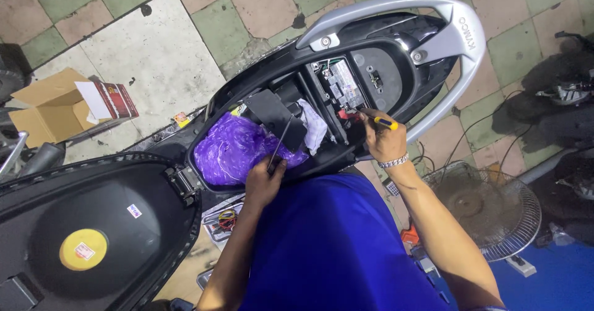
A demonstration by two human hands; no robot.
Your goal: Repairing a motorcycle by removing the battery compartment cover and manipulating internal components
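The right hand [382, 139] is clenched round a screwdriver [376, 121] with a yellow handle, its dark tip pointing at the red terminal [346, 114] at the near corner of the battery [342, 87]. A chain bracelet [393, 161] sits on that wrist. The battery lies in a recess toward the rear end of the scooter's open underseat bay [322, 156], with wires at its far end.

The left hand [263, 181] grips the lower end of a thin dark rod [279, 143], which slants up from the fingers to a flat black cover [275, 119] resting tilted in the middle of the bay. Whether rod and cover are joined cannot be told. Just beside the cover, toward the battery, is a white rag [313, 125]. On the other side, filling the front end of the bay, is a crumpled purple plastic bag [238, 149], touching the cover's lower edge.

A silver grab rail [433, 14] curves round the rear end of the bay. The seat [93, 230] is tipped open at its hinge [184, 181] by the bay's front edge, its black underside up, with a round yellow sticker [83, 250] on it.

On the tiled floor [235, 14] an open cardboard box [49, 104] lies well apart beyond the seat, and a fan [489, 209] in a wire cage lies near the person's right arm.
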